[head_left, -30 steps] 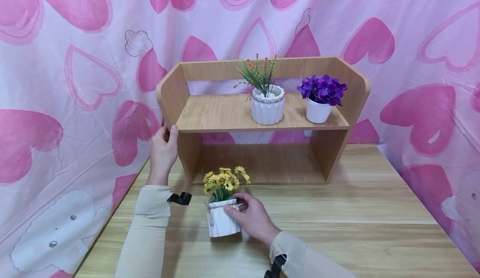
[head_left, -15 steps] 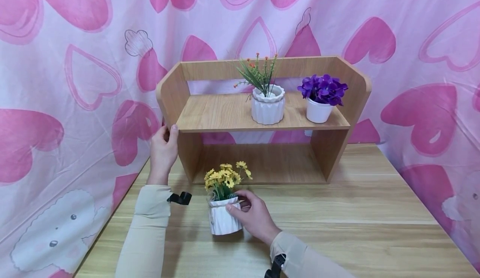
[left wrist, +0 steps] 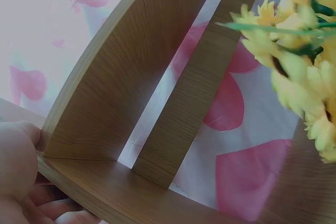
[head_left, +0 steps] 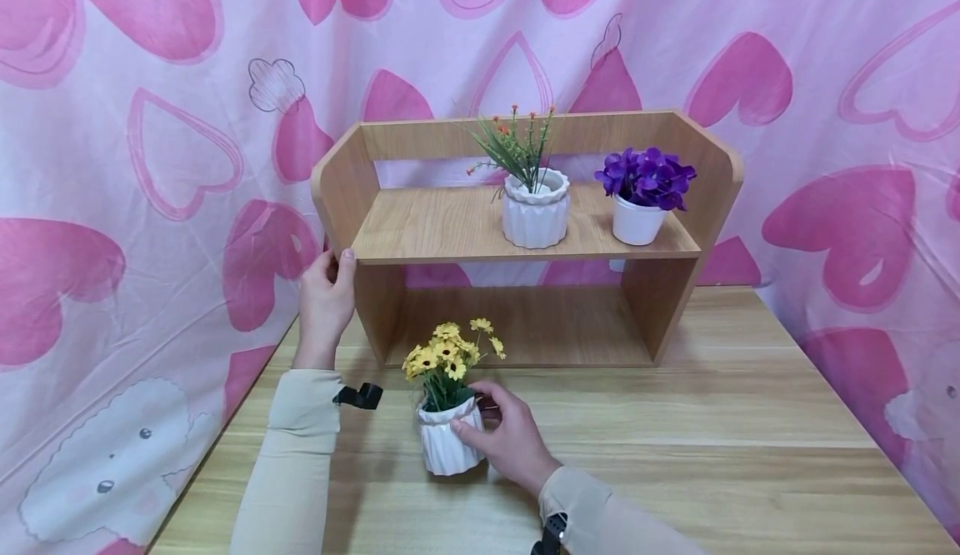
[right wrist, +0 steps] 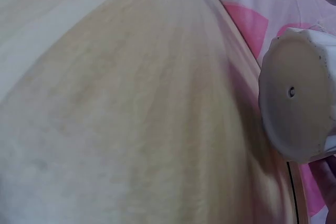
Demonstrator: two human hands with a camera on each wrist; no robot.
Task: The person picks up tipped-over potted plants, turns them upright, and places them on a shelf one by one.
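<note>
A white fluted flower pot (head_left: 452, 442) with yellow daisies (head_left: 447, 355) is held in my right hand (head_left: 512, 437), thumb on the front and fingers behind the right side of the rim. Its round underside shows off the table in the right wrist view, with a small hole in the middle. My left hand (head_left: 327, 305) grips the front edge of the left side panel of a wooden shelf (head_left: 420, 226), thumb inside and fingers outside. The panel (left wrist: 121, 72) and left thumb (left wrist: 21, 145) also show in the left wrist view.
On the upper board stand a white ribbed pot (head_left: 535, 217) with grass and orange buds, and, to its right, a small white pot (head_left: 637, 222) with purple flowers. The shelf rests on a wooden table (head_left: 735, 422). A pink heart-patterned curtain (head_left: 600, 30) hangs behind.
The flower pot has turned and tilted in my right hand, so the flowers sit a little higher and the twine at its left shows less. My left hand has stayed on the shelf.
</note>
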